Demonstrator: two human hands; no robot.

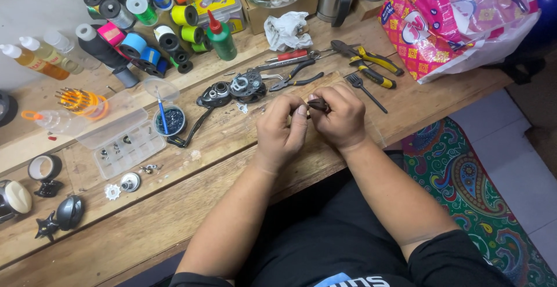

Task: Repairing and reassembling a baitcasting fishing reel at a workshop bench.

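a small dark metal part (317, 105) is sitting between the two hands, just above the middle of the worn wooden table (174, 206). it is lying roughly sideways, its long axis running left to right, and most of it is hidden by fingers, so its exact shape cannot be told. the right hand (342, 116) is closing around its right end, fingers curled and pressed together over it. the left hand (281, 127) is meeting it from the left, thumb and forefinger pinching at the near end. both hands are touching it; the right is covering more of it.

just beyond the hands, a black and silver opened fishing reel body (232, 91) is lying in two parts side by side, with one black crank handle (188, 133) trailing toward the left. behind them are lying two pliers with yellow and black grips (371, 66), one smaller dark pair of pliers (296, 78), one red-handled tool (290, 56) and one metal fork (365, 91).

further left are standing one clear plastic compartment box (125, 147), one small round tub with a blue brush (168, 118), one green bottle with a red cap (220, 38) and many coloured spools of line (139, 14), too crowded to count surely. one pink and white plastic bag (458, 20) is resting at the far right.
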